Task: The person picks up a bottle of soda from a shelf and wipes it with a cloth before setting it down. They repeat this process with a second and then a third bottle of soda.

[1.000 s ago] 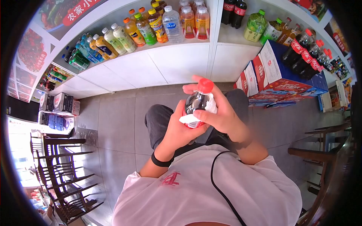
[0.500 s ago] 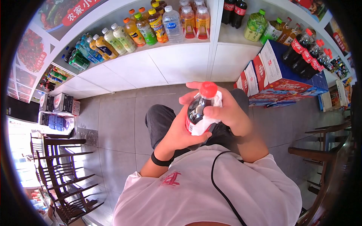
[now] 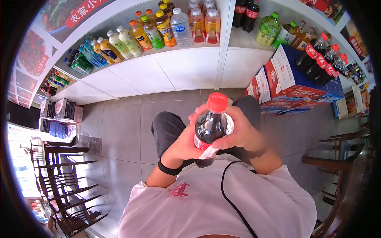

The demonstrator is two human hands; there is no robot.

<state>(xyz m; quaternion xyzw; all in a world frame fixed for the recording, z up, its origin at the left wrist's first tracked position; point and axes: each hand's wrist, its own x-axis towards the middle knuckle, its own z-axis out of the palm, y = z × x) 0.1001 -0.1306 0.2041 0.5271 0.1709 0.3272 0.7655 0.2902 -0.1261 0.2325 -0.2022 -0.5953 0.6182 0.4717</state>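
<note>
A dark cola bottle [image 3: 211, 126] with a red cap and red label is held upright in front of my knees. My left hand [image 3: 185, 142] wraps round its left side at the label, a black band on the wrist. On the right side, my right hand [image 3: 239, 129] presses a white cloth or tissue [image 3: 229, 126] against the bottle, its thumb near the label. Part of the tissue hangs below that thumb. The bottle's base shows beneath my hands.
Ahead stands a white shelf [image 3: 190, 71] with rows of drink bottles. Stacked drink boxes [image 3: 293, 79] with cola bottles on top are at the right. Wooden chairs [image 3: 65, 178] stand at the left, and more dark wooden furniture [image 3: 329, 162] at the right.
The bottle has come nearer the camera and more of its dark body shows. My right hand has shifted with the tissue round the bottle's right side, and its fingers now lie behind the bottle.
</note>
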